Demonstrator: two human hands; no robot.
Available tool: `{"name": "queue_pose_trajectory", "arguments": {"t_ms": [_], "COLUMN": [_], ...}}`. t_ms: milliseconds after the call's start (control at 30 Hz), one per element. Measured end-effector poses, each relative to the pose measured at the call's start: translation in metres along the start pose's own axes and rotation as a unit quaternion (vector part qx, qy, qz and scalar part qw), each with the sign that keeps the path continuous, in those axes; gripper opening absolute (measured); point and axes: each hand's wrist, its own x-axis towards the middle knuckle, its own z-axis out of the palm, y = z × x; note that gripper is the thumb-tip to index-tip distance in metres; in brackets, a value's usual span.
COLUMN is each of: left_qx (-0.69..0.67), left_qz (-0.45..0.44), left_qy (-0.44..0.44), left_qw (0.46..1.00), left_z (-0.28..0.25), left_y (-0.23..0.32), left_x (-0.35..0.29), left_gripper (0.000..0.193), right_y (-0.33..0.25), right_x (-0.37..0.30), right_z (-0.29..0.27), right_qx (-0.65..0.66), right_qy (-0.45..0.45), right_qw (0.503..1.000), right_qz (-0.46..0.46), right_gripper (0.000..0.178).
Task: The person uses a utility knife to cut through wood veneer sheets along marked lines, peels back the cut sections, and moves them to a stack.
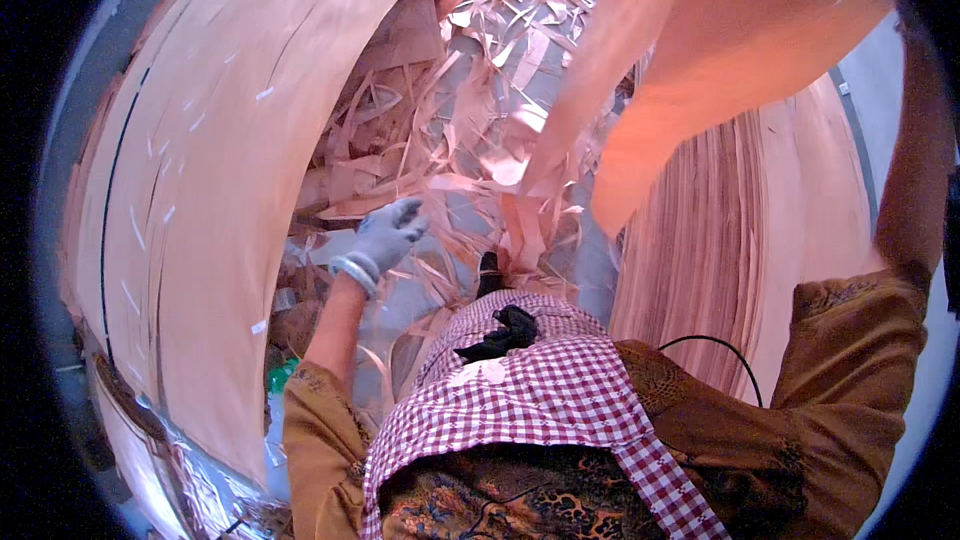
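Note:
A large thin sheet of wood veneer (750, 35) hangs in the air at the upper right, curled and partly blurred. My right arm (912, 150) is raised along the right rim, close to the sheet's right edge. Darkness at the rim hides the right hand itself. My left hand (385, 238), in a pale grey glove, hovers near the middle, fingers loosely bent and somewhat apart, with nothing in them. It is beside the broad stack of veneer sheets (225, 140) on the left, above loose scraps.
Veneer scraps and strips (470, 120) litter the floor between the two stacks. A tall layered veneer stack (700, 230) stands to the right. One dark shoe (490, 273) shows below my checked apron (520, 380). A green thing (282, 375) lies near the left stack's base.

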Motion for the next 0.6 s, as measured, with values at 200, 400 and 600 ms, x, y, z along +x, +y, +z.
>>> {"name": "queue_pose_trajectory", "arguments": {"t_ms": [200,400,600], "left_qx": [0.033,-0.007,-0.204], "left_qz": [0.091,0.225,0.191], "left_qy": [0.043,0.178,0.111], "left_qw": [0.994,0.958,0.954], "left_z": [0.044,0.103,0.111], "left_y": [0.006,-0.023,-0.032], "left_x": [0.033,0.085,0.170], "left_gripper": [0.105,0.118,0.029], "right_y": [-0.002,-0.032,-0.119], "right_x": [-0.121,-0.132,-0.116], "right_z": [0.160,0.144,-0.073], "right_qx": [0.135,0.090,-0.124], "right_qy": [0.010,0.120,0.319], "right_qw": [0.976,0.974,0.930], "right_qz": [0.171,0.172,0.134], "right_gripper": [0.047,0.046,0.045]}}
